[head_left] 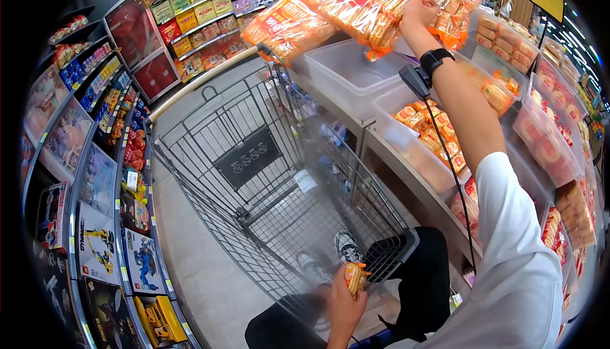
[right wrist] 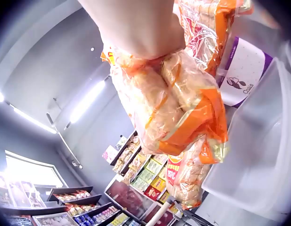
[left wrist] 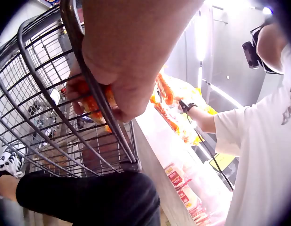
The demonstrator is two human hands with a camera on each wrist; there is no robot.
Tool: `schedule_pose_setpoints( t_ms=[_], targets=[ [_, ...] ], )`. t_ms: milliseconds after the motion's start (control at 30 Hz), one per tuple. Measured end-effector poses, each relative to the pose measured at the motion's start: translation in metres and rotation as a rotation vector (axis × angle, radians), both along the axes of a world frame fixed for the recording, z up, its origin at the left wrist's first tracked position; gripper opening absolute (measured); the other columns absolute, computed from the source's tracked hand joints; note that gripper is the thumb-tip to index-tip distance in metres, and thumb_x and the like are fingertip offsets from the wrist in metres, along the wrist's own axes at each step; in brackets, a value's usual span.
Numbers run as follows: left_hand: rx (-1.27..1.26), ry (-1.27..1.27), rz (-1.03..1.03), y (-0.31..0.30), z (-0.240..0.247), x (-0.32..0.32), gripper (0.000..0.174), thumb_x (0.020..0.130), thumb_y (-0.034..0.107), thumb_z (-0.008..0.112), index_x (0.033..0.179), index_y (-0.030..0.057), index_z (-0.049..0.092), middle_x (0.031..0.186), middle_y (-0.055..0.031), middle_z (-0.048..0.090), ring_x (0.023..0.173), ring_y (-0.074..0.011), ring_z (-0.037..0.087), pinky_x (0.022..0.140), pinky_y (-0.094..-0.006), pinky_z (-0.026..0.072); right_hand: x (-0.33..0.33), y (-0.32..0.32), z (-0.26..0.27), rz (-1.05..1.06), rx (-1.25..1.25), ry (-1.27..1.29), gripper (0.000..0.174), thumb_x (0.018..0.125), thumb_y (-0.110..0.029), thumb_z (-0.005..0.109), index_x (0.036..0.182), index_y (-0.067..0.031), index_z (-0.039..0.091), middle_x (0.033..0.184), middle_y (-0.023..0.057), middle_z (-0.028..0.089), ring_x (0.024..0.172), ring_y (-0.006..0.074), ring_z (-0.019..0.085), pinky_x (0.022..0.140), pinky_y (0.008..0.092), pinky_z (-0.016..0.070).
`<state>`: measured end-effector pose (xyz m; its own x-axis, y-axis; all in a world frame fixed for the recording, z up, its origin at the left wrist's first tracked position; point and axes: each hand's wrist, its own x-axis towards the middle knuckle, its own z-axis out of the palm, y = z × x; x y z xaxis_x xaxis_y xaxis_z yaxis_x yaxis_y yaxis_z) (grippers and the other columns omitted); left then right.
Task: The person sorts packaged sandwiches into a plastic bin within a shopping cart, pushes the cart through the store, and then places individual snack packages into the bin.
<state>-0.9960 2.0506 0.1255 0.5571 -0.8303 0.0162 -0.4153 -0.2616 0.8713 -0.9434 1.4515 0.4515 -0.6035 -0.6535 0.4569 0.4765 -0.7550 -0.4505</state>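
Observation:
The left hand point(head_left: 346, 308) holds a small orange snack packet point(head_left: 355, 278) over the cart's near end. In the left wrist view, that hand point(left wrist: 129, 92) and the packet point(left wrist: 91, 104) show partly behind the cart's bars. At the top of the head view, the right hand point(head_left: 419, 15) grips a large clear-and-orange bag of wrapped snacks point(head_left: 362, 6) above the bins. Seen from the right wrist, the bag point(right wrist: 152, 101) hangs below the hand point(right wrist: 148, 33), whose fingertips are hidden. Another large bag point(head_left: 289, 28) lies beyond the cart handle.
A wire shopping cart point(head_left: 248, 158) stands before the person's legs. An empty clear bin point(head_left: 356, 73) is at its right, beside bins of packaged snacks point(head_left: 426, 127). Shelves of toys and snacks point(head_left: 95, 158) line the left. A black cable point(head_left: 445, 149) hangs from the right wrist.

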Motion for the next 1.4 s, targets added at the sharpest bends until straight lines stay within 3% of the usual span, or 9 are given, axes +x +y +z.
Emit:
schedule_pose_setpoints(
  t_ms=[133,200,300,367,500,733,1000,1267,1400],
  targets=[
    [0.002,0.007,-0.012,-0.003,-0.01,0.001,0.071,0.074,0.009,0.065,0.14,0.0028,0.041,0.127,-0.023,0.055,0.112,-0.0419,0.058,0.093,-0.045,0.0489,0.028,-0.043,-0.033,-0.012,-0.057,0.284,0.069,0.073,-0.011,0.083,0.129,0.0005,0.043,0.117,0.0149,0.062,0.104,0.0267,0.062,0.095,0.0377,0.0479],
    [0.009,-0.035,0.016,-0.002,-0.002,-0.002,0.071,0.074,0.009,0.065,0.14,0.0026,0.04,0.127,-0.0231,0.055,0.111,-0.0423,0.058,0.093,-0.0453,0.0488,0.027,-0.051,-0.076,0.32,0.16,0.564,0.072,0.078,-0.015,0.081,0.136,-0.0012,0.04,0.118,0.0135,0.063,0.106,0.0267,0.062,0.092,0.0381,0.0499],
    [-0.046,-0.04,0.069,-0.004,0.002,-0.005,0.048,0.085,0.012,0.066,0.13,0.0031,0.052,0.119,-0.0216,0.061,0.107,-0.041,0.061,0.091,-0.0435,0.0499,0.025,-0.077,-0.143,0.366,0.552,0.72,0.043,0.084,-0.026,0.077,0.117,-0.0007,0.068,0.121,0.0129,0.068,0.106,0.0221,0.065,0.089,0.035,0.0521],
    [-0.043,-0.043,0.072,-0.004,0.003,-0.004,0.048,0.085,0.012,0.067,0.13,0.0031,0.052,0.119,-0.0216,0.061,0.107,-0.041,0.061,0.091,-0.0435,0.0498,0.023,-0.107,-0.177,0.242,0.673,0.989,0.04,0.091,-0.028,0.072,0.125,-0.0108,0.059,0.114,0.0043,0.067,0.092,0.0217,0.068,0.073,0.044,0.0577],
    [-0.047,-0.026,0.07,-0.003,0.0,-0.006,0.044,0.084,0.011,0.066,0.127,0.0033,0.055,0.118,-0.0206,0.061,0.107,-0.0402,0.061,0.091,-0.0434,0.0496,0.005,-0.032,-0.152,0.493,0.742,0.824,0.051,0.082,-0.032,0.08,0.12,-0.0007,0.066,0.126,0.0157,0.065,0.109,0.0283,0.066,0.091,0.036,0.0517],
    [-0.06,-0.03,0.005,0.002,-0.007,-0.002,0.069,0.076,0.006,0.064,0.141,0.0002,0.04,0.128,-0.0258,0.054,0.115,-0.0431,0.055,0.097,-0.0457,0.0461,0.009,-0.027,-0.114,-0.036,0.61,0.881,0.055,0.086,-0.048,0.067,0.118,-0.0036,0.066,0.119,0.0218,0.067,0.114,0.0406,0.062,0.095,0.0464,0.0481],
    [0.025,0.009,0.061,-0.003,0.004,-0.007,0.047,0.076,0.001,0.063,0.122,0.007,0.057,0.121,-0.0188,0.06,0.11,-0.0399,0.059,0.093,-0.0436,0.0488,-0.025,-0.006,-0.066,0.014,0.699,1.036,0.068,0.086,-0.052,0.067,0.125,0.003,0.06,0.125,0.0215,0.063,0.107,0.0352,0.066,0.074,0.0435,0.0596],
    [-0.02,-0.005,0.063,-0.006,0.001,-0.007,0.053,0.074,0.002,0.063,0.126,0.0055,0.054,0.118,-0.0209,0.061,0.108,-0.0417,0.059,0.092,-0.0448,0.049,-0.036,0.024,-0.066,0.218,0.67,1.034,0.08,0.081,-0.062,0.068,0.125,0.0045,0.059,0.118,0.0187,0.066,0.1,0.031,0.068,0.08,0.0419,0.0572],
    [-0.036,-0.026,0.065,-0.004,0.001,-0.005,0.06,0.074,0.005,0.062,0.132,0.0035,0.048,0.12,-0.0244,0.06,0.109,-0.0438,0.059,0.092,-0.0472,0.0488,-0.065,0.053,-0.094,0.405,0.479,1.79,0.085,0.076,-0.065,0.071,0.134,-0.0042,0.056,0.114,0.0149,0.066,0.097,0.0307,0.066,0.08,0.0484,0.0557]
  ],
)
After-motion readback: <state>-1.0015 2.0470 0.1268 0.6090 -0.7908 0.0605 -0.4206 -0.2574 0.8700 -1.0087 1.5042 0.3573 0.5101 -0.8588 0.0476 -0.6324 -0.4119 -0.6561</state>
